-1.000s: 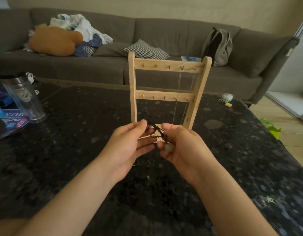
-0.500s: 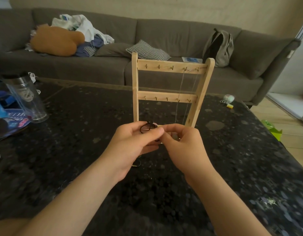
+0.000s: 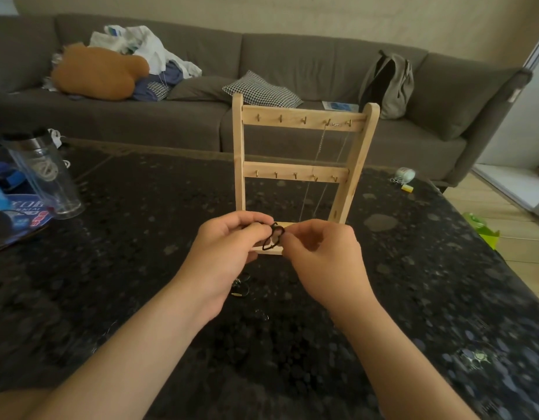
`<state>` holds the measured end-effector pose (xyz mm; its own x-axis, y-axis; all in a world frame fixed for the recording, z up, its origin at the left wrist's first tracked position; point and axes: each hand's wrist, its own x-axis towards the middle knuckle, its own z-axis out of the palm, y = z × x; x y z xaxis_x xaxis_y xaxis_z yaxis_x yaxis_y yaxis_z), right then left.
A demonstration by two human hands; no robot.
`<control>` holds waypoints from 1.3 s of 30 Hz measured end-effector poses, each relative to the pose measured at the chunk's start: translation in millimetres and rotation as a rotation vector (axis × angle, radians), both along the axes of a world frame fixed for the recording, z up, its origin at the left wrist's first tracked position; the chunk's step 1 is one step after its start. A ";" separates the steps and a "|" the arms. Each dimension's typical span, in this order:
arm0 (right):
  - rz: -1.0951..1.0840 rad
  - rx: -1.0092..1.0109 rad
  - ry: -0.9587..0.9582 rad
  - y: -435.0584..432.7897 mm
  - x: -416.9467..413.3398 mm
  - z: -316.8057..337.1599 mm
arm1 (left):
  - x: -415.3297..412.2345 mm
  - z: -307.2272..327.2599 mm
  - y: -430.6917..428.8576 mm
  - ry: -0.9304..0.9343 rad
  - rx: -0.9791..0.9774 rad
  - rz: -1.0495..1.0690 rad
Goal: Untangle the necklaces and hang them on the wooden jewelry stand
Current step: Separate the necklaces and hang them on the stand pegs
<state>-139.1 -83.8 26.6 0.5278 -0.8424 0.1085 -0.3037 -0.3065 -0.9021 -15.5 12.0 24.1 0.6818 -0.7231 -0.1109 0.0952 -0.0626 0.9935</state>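
A wooden jewelry stand (image 3: 301, 121) with two hook rails stands on the dark speckled table (image 3: 141, 237). One thin silver chain (image 3: 318, 165) hangs from hooks at the right of its top rail. Just in front of the stand's base, my left hand (image 3: 229, 247) and my right hand (image 3: 319, 256) pinch a tangled black cord necklace (image 3: 272, 236) between their fingertips. More dark cord and small metal parts (image 3: 241, 286) lie on the table under my left wrist, partly hidden.
A clear tumbler (image 3: 47, 177) and blue packaging (image 3: 16, 213) sit at the table's left edge. A small keyring and yellow block (image 3: 403, 178) lie far right. Behind the table runs a grey sofa (image 3: 292, 62) with clothes, a cushion and a backpack (image 3: 388, 81).
My hands have risen slightly and drawn close together. The cord's loops have shifted between my fingertips, and the pale bead seen under my right hand a second ago is out of sight.
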 end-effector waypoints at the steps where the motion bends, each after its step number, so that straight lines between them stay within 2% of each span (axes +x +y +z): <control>1: 0.014 0.137 -0.069 1.2 -0.3 2.8 | 0.7 -0.4 0.3 0.003 -0.008 -0.007; 3: 0.036 0.394 -0.186 2.2 -1.5 7.1 | 1.2 -0.7 1.7 0.004 -0.023 -0.016; 5: 0.060 0.549 -0.258 1.1 -2.9 7.8 | 0.9 -0.6 2.5 0.007 -0.033 -0.032; 9: 0.063 0.686 -0.327 -0.3 -3.0 8.0 | -0.3 1.5 1.3 0.067 -0.049 -0.048; 13: 0.024 0.606 -0.292 0.0 0.0 7.7 | -0.8 3.3 -1.7 0.241 -0.110 -0.060; 17: 0.044 0.245 -0.141 3.5 0.2 7.3 | -2.9 3.6 -1.6 0.369 -0.172 -0.086; 20: 0.069 0.135 -0.117 4.3 -1.9 9.6 | -0.1 5.4 -1.2 0.354 -0.199 -0.032; 23: 0.064 0.203 -0.118 4.0 -2.4 12.6 | 2.3 3.6 -0.5 0.292 -0.198 0.027; 28: 0.145 0.525 -0.311 -1.3 -4.6 12.1 | 0.8 4.4 -1.3 0.242 -0.180 0.016; 35: 0.189 0.543 -0.390 -4.6 -7.4 10.9 | 2.2 3.5 0.8 0.308 -0.172 -0.020; 39: 0.277 0.649 -0.443 -5.1 -7.8 8.0 | 0.1 3.1 1.4 0.311 -0.176 -0.042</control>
